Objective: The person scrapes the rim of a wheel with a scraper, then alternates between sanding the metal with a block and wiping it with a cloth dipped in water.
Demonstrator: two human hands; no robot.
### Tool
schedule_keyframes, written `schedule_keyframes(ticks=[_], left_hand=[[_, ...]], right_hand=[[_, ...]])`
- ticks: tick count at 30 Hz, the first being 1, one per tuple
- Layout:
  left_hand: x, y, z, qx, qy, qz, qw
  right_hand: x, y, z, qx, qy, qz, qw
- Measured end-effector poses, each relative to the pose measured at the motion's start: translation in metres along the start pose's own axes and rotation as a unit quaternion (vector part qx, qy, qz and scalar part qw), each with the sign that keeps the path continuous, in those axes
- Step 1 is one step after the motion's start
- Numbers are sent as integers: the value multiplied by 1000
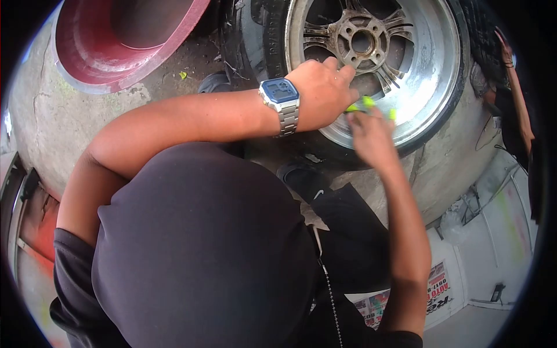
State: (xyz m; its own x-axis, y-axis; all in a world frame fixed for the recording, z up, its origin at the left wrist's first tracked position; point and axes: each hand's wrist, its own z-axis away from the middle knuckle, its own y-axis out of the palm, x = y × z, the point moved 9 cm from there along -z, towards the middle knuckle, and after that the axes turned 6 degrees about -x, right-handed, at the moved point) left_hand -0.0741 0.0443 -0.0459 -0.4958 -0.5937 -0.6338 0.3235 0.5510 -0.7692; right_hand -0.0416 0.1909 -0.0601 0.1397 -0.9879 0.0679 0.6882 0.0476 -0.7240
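Note:
A silver alloy wheel [426, 95] with a tire [258, 40] lies face up, its center hub and several dirty spokes showing. My left hand [325, 93], with a digital watch on the wrist, is over the wheel's near left side, fingers curled. What those fingers grip, if anything, is hidden. Close beside it, my right hand [374, 136] is closed around a neon-green object [368, 102] over the lower rim. Motion blurs that object and the fingers, so its kind cannot be made out. The wheel's inner surface is shiny on the right.
A red round wheel-like barrel [156, 52] stands at upper left on the concrete floor [40, 104]. Another person's arm [519, 98] shows at the right edge. A printed sign [438, 284] lies at lower right. Black cloth [203, 249] fills the lower middle, and a shoe [301, 180] is below the tire.

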Motion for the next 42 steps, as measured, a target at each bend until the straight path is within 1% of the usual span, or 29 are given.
schedule_keyframes(ticks=[1,2,3,6,9,10,13,14,17,18,19,21,23,25,26,27,29,30,31,32,33,34,35,36,37,39,40,41,42], left_hand=[[2,0,-1,0,-1,4,1000],[3,2,-1,10,-10,10,1000],[-2,3,1,13,-11,15,1000],[2,-3,-1,29,-22,19,999],[3,0,-5,101,-34,29,994],[5,5,-7,116,-38,16,992],[6,12,-11,164,-46,20,985],[5,12,-12,102,-31,19,994],[-1,8,-24,95,-59,75,991],[-5,4,-28,79,-52,79,992],[-10,2,-30,67,-45,86,993],[-19,-4,-33,42,-32,97,994],[-35,-1,-33,35,-10,110,993],[-48,5,-33,22,16,127,992],[-63,10,-31,30,68,114,991],[-75,13,-28,17,101,138,985],[-97,13,-22,-9,168,182,969],[-103,25,-19,46,186,165,968],[-109,24,-16,26,216,165,962],[-113,24,-13,5,244,167,955],[-116,21,-10,-17,271,167,948],[-111,25,-11,29,242,153,958],[-103,17,-9,14,223,158,962],[-95,7,-4,0,207,164,965],[-85,-2,1,-17,191,169,967],[-60,-18,15,-16,160,139,977],[-48,-29,21,-31,150,129,980],[-36,-40,25,-47,139,119,982],[-26,-49,29,-52,123,75,988]], right_hand=[[16,3,-1,9,-36,-45,998],[10,-1,-2,-25,-44,-37,998],[-18,5,-2,-22,-11,-48,999],[-52,-11,-8,-16,43,74,996],[2,8,0,0,-59,-18,998],[-4,5,-1,-23,-56,-35,998],[-59,-9,-8,-5,-1,34,999],[-63,-8,-12,2,4,40,999],[5,2,4,-26,-128,-15,991],[-4,4,1,-28,-113,-19,993],[-25,2,-1,-70,-99,-59,991],[-61,4,-16,-27,-42,2,999],[-28,-2,-9,22,-60,37,997],[-6,-7,5,-96,-151,-168,969],[-33,8,-3,-50,-84,-216,972],[-45,21,-16,-32,-208,-39,977],[-52,-11,-14,-31,-113,27,993],[-43,3,-14,-34,-148,52,987],[-41,16,-15,-37,-139,-136,980],[-40,29,-15,-36,-137,-318,937],[-31,24,-13,-67,-175,-308,933],[-37,24,-16,-20,-141,-279,950],[-47,16,-16,-17,-106,-142,984],[-49,0,-12,-1,-75,1,997],[-57,-8,-16,-26,-19,29,999],[-32,8,-10,-48,-65,8,997],[-19,39,-19,-34,-108,-134,984],[16,14,-6,-46,-135,-210,967],[7,10,-8,-40,-115,-190,974]])
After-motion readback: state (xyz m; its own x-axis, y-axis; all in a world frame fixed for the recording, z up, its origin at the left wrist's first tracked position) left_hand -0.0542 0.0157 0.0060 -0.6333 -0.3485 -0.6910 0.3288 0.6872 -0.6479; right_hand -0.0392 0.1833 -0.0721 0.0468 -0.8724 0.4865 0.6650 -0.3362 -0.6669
